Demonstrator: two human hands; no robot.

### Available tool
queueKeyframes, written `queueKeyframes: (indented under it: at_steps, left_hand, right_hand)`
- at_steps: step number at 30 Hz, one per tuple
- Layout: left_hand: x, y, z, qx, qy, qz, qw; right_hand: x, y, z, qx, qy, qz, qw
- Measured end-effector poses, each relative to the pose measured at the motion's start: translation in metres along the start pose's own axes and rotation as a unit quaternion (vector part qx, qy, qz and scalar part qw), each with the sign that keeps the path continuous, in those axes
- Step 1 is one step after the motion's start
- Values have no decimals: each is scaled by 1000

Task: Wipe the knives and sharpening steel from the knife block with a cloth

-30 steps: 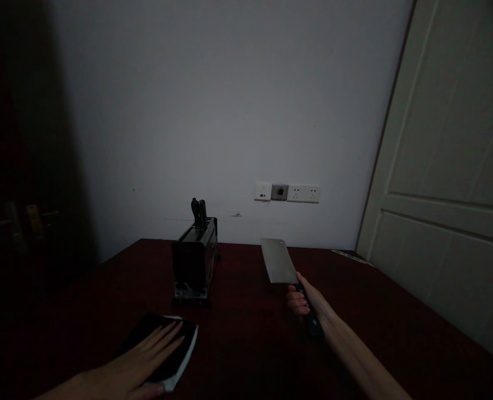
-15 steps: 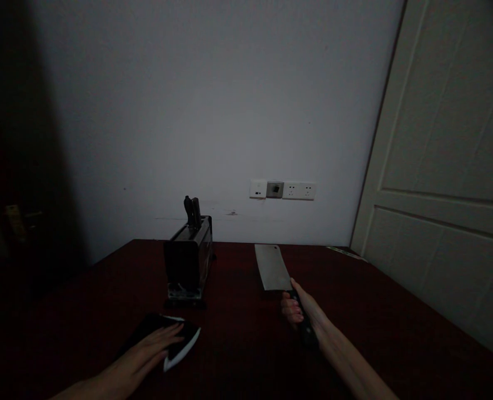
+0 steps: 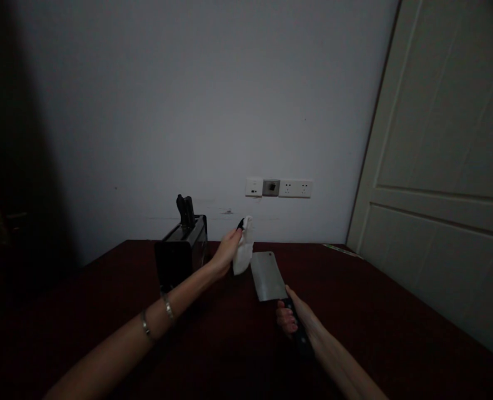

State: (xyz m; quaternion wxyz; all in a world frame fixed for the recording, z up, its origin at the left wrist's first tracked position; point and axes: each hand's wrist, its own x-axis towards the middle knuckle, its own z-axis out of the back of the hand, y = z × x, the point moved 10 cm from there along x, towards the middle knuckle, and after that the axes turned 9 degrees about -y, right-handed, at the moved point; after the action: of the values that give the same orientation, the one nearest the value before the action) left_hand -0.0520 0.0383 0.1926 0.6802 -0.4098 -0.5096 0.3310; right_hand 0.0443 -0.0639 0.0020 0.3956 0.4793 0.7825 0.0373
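Observation:
My right hand is closed around the black handle of a cleaver, whose broad steel blade points away from me above the dark red table. My left hand reaches forward and is closed on a cloth that is white on one side and black on the other. The cloth hangs right next to the far left corner of the blade; I cannot tell whether it touches it. A dark knife block with two black handles sticking out stands just left of my left hand.
A pale wall with a row of sockets rises behind the table. A cream door closes off the right side. The left side of the room is very dark. Something thin lies at the table's far right edge.
My left hand has lifted the cloth off the table at the near left and carried it forward and right to the cleaver's blade. The cleaver has dropped slightly lower.

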Motion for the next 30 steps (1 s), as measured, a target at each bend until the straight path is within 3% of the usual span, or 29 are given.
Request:
queueKeyframes:
  at_steps: [2,4,7,9,14,21,30]
  left_hand:
    - [14,2,-27,37,31,-44,998]
    - [15,9,-57,77,97,-82,989]
    - [-1,28,-95,151,201,-121,960]
    - [-13,40,-109,200,245,-137,939]
    - [-14,53,-117,302,259,-170,902]
    - [-3,48,-110,389,233,-212,866]
    - [-59,42,-121,425,301,-221,825]
  right_hand:
    - [1,-2,0,-14,-8,-7,1000]
    - [2,-4,-1,-33,-17,-13,999]
    - [1,-3,-3,-58,-30,-9,998]
    - [0,0,-3,-69,-39,3,997]
    - [-7,4,-3,-82,-57,37,994]
    - [-14,-1,-11,-94,-60,34,993]
    - [-16,9,-11,-60,-36,40,997]
